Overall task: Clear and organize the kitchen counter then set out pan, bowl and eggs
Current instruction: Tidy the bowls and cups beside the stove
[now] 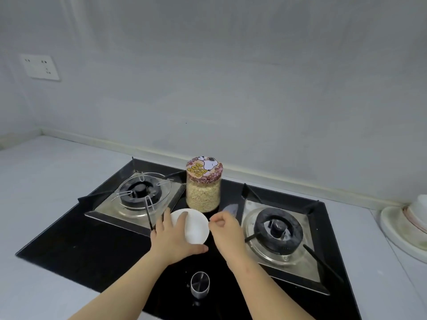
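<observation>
Cool, even light (no single source shows) keeps the scene moderately bright. The white dish [196, 229] under the fingers [182, 215] is nearly washed out, its detail lost. Left and right of the fingers, the steel burner trays [104, 207] carry dull glare. Shadows are weak. Far from the fingers, the frame edges bow with wide-angle distortion, and everything looks slightly soft.

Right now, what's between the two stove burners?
In the head view, a glass jar of oats stands between the left burner and right burner, with a white bowl in front, held by the left hand.
</observation>
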`<state>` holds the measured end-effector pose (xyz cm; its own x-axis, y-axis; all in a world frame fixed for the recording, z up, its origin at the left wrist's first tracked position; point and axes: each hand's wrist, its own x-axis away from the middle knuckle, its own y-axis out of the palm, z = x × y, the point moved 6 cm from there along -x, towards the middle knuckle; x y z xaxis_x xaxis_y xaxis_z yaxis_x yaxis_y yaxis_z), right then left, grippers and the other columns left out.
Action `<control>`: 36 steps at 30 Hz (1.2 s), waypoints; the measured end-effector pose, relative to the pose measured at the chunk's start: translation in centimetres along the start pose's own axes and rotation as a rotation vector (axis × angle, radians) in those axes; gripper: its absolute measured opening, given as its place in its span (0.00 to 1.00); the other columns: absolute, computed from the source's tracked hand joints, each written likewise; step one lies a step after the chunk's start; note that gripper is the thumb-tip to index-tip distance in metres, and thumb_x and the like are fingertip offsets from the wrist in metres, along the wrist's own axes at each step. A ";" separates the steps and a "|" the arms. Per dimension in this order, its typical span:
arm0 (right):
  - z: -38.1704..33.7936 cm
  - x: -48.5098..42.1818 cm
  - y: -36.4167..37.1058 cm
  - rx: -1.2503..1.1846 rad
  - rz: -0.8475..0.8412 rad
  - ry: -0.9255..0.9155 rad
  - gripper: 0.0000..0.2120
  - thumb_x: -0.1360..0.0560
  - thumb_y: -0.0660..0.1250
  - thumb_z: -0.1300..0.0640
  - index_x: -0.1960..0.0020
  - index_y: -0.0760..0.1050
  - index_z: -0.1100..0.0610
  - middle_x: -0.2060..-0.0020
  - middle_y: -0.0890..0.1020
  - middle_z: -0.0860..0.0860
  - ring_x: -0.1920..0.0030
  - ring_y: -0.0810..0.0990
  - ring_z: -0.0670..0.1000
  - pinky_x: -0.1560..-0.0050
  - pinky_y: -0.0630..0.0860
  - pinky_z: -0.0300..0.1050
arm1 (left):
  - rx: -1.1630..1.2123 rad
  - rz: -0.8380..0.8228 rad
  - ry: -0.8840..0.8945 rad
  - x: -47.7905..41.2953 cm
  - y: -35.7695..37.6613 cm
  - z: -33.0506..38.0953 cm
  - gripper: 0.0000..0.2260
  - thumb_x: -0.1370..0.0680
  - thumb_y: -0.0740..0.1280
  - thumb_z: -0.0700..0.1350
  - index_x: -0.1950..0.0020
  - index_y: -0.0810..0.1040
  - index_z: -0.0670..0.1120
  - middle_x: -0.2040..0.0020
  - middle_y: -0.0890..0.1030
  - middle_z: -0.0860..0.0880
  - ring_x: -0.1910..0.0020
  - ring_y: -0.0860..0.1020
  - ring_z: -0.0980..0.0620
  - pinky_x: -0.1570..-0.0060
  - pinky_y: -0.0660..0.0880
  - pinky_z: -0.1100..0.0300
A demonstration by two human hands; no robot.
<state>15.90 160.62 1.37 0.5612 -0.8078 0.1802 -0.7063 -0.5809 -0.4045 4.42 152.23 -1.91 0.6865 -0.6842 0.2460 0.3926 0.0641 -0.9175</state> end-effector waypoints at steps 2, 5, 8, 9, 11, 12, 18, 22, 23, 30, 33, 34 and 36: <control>0.4 0.0 0.4 0.006 0.027 0.028 0.07 0.25 0.60 0.60 0.50 0.74 0.52 0.61 0.74 0.41 0.59 0.73 0.42 0.62 0.68 0.33 | 0.006 -0.011 0.002 -0.4 0.3 -0.3 0.50 0.37 0.69 0.69 0.24 0.46 0.54 0.24 0.42 0.43 0.25 0.46 0.41 0.29 0.54 0.44; 0.4 -0.1 0.5 -0.005 0.050 0.044 0.06 0.25 0.60 0.60 0.50 0.74 0.53 0.60 0.75 0.43 0.60 0.72 0.41 0.63 0.67 0.31 | 0.015 0.037 0.006 -0.7 0.0 -0.2 0.49 0.38 0.71 0.66 0.26 0.50 0.53 0.26 0.53 0.43 0.28 0.56 0.41 0.32 0.59 0.47; 0.5 -0.2 0.6 -0.025 0.065 0.058 0.06 0.24 0.60 0.60 0.50 0.73 0.52 0.59 0.76 0.44 0.58 0.74 0.43 0.62 0.67 0.32 | 0.053 0.122 0.022 -0.5 -0.7 -0.1 0.46 0.39 0.72 0.64 0.27 0.54 0.54 0.31 0.61 0.46 0.32 0.62 0.42 0.35 0.63 0.49; 0.5 -0.2 0.4 -0.028 0.071 0.055 0.06 0.24 0.60 0.60 0.50 0.73 0.52 0.59 0.76 0.44 0.57 0.75 0.44 0.62 0.68 0.33 | 0.071 0.149 0.031 -0.3 -1.1 -0.1 0.46 0.40 0.73 0.64 0.28 0.55 0.54 0.31 0.62 0.46 0.32 0.63 0.43 0.35 0.63 0.50; 0.3 -0.2 -0.1 -0.052 0.096 0.043 0.05 0.23 0.60 0.58 0.51 0.73 0.52 0.60 0.77 0.45 0.56 0.76 0.46 0.62 0.69 0.35 | 0.098 0.233 0.087 0.2 -2.3 0.4 0.46 0.40 0.73 0.64 0.28 0.55 0.54 0.32 0.62 0.47 0.32 0.64 0.44 0.36 0.64 0.51; 0.1 -0.2 -0.3 -0.079 0.103 0.034 0.04 0.23 0.59 0.57 0.51 0.73 0.52 0.60 0.77 0.45 0.57 0.77 0.47 0.60 0.70 0.37 | 0.100 0.285 0.134 0.4 -3.2 0.9 0.47 0.41 0.73 0.64 0.28 0.55 0.53 0.32 0.63 0.48 0.33 0.64 0.44 0.36 0.65 0.51; -1.8 -0.2 -3.2 -0.173 0.142 -0.049 0.06 0.20 0.56 0.51 0.48 0.71 0.49 0.56 0.78 0.49 0.53 0.80 0.52 0.53 0.78 0.45 | 0.086 0.396 0.366 1.7 -7.4 6.1 0.51 0.47 0.62 0.72 0.28 0.59 0.51 0.31 0.65 0.49 0.32 0.65 0.47 0.36 0.64 0.53; -1.4 0.6 -7.3 -0.253 0.206 -0.029 0.13 0.20 0.56 0.52 0.40 0.73 0.54 0.55 0.79 0.53 0.62 0.81 0.55 0.72 0.76 0.40 | 0.101 0.419 0.450 2.3 -7.4 10.2 0.52 0.51 0.57 0.74 0.30 0.62 0.50 0.32 0.68 0.51 0.32 0.67 0.48 0.35 0.65 0.53; -1.0 1.0 -8.8 -0.274 0.226 -0.027 0.14 0.20 0.56 0.52 0.38 0.73 0.54 0.54 0.79 0.54 0.63 0.81 0.55 0.73 0.77 0.40 | 0.109 0.415 0.481 2.8 -7.1 11.8 0.52 0.51 0.58 0.73 0.31 0.62 0.50 0.32 0.68 0.50 0.32 0.67 0.48 0.35 0.65 0.53; 2.7 4.1 -21.4 -0.271 0.392 -0.028 0.11 0.20 0.54 0.58 0.50 0.75 0.54 0.60 0.78 0.52 0.70 0.79 0.52 0.69 0.80 0.46 | 0.157 0.240 0.669 7.1 -3.7 24.7 0.51 0.42 0.72 0.65 0.26 0.53 0.51 0.24 0.52 0.46 0.26 0.55 0.44 0.29 0.54 0.53; 5.1 4.8 -26.4 -0.271 0.458 0.015 0.12 0.21 0.54 0.59 0.48 0.75 0.56 0.54 0.79 0.57 0.62 0.79 0.58 0.73 0.79 0.44 | 0.170 0.190 0.715 8.1 -1.6 29.7 0.51 0.42 0.72 0.65 0.26 0.53 0.50 0.26 0.55 0.46 0.27 0.57 0.44 0.29 0.57 0.53; 6.2 5.2 -28.9 -0.271 0.482 0.025 0.12 0.21 0.54 0.59 0.47 0.76 0.57 0.54 0.79 0.57 0.62 0.80 0.58 0.72 0.80 0.45 | 0.175 0.188 0.745 8.7 -0.7 32.2 0.50 0.43 0.71 0.65 0.27 0.55 0.50 0.28 0.58 0.47 0.29 0.59 0.45 0.30 0.58 0.54; 7.7 5.6 -32.4 -0.290 0.506 0.036 0.11 0.22 0.55 0.59 0.48 0.76 0.57 0.59 0.79 0.56 0.69 0.80 0.55 0.70 0.80 0.45 | 0.209 0.182 0.761 9.4 0.6 35.7 0.50 0.46 0.66 0.66 0.28 0.58 0.49 0.32 0.64 0.49 0.31 0.63 0.47 0.34 0.61 0.58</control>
<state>45.29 175.66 8.59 0.1120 -0.9918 0.0615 -0.9748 -0.1216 -0.1869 32.98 171.74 11.06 0.1752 -0.9521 -0.2507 0.4729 0.3048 -0.8267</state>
